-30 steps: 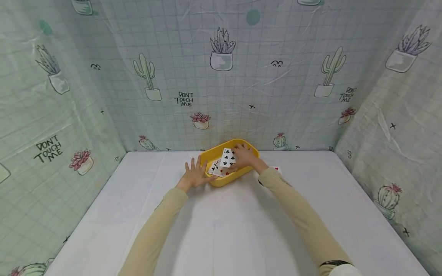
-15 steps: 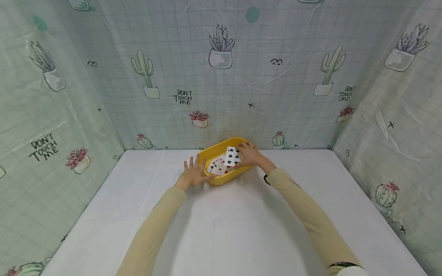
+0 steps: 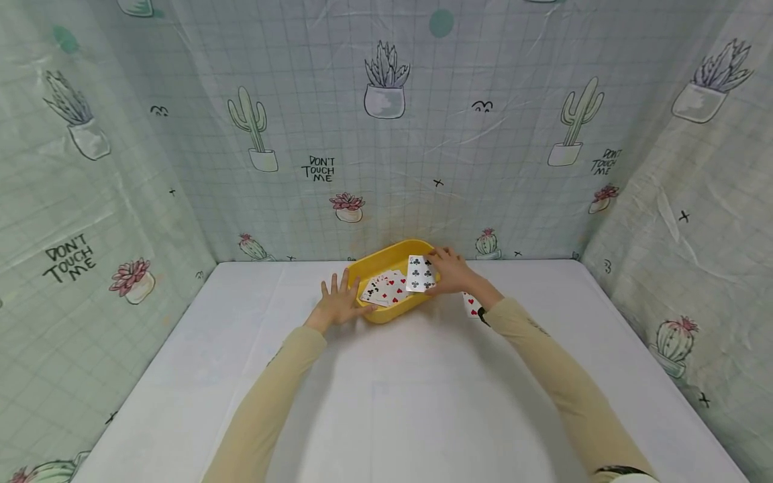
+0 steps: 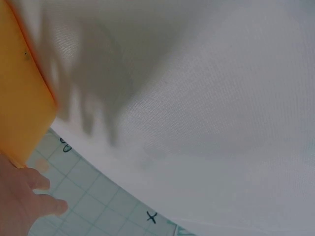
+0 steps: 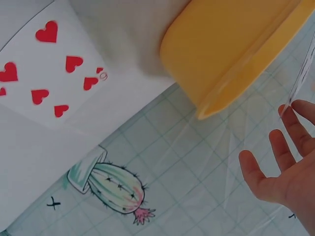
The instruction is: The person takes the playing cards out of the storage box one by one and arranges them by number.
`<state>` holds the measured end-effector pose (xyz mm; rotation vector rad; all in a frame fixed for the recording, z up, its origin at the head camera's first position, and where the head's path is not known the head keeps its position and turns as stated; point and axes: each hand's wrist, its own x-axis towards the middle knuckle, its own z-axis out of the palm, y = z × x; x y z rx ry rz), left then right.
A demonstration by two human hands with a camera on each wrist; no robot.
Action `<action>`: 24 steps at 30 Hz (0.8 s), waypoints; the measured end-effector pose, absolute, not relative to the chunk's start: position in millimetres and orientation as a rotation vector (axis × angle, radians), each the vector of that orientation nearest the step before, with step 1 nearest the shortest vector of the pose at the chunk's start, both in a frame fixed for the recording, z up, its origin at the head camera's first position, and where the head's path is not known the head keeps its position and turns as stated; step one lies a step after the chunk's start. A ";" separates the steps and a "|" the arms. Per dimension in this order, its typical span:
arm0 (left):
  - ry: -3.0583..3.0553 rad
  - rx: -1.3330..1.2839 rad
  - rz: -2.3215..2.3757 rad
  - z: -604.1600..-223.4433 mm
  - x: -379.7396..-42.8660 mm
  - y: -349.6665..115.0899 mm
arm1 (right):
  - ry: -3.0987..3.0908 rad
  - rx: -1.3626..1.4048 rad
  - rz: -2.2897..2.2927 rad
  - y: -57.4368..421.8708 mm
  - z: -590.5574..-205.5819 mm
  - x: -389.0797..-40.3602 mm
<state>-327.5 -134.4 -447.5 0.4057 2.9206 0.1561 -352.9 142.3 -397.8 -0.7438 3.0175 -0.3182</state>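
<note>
A yellow oval plastic basin stands near the back of the table, with several face-up playing cards lying overlapped inside. My left hand is spread at its left end, fingers straight and apart, thumb over the rim; fingers also show beside the yellow wall in the left wrist view. With thumb and fingertips my right hand pinches a six-of-clubs playing card above the basin's right end. That card appears nearly edge-on in the right wrist view, where the other fingers hang apart.
On the table right of the basin lies a playing card with red hearts, partly under my right wrist in the head view and larger in the right wrist view. A cloth backdrop printed with plants rises behind the table and along both sides.
My right hand has moved right with the clubs card, uncovering more of the cards in the basin and the hearts card on the table. The left hand keeps its place at the rim.
</note>
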 end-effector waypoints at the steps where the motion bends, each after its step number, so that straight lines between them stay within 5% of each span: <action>1: 2.922 0.408 0.157 -447.3 -327.3 -134.3 | 3.023 -0.751 -0.330 144.7 -397.5 -352.2; 24: 2.915 0.399 0.144 -446.6 -325.0 -134.0 | 3.014 -0.772 -0.297 210.7 -400.6 -344.3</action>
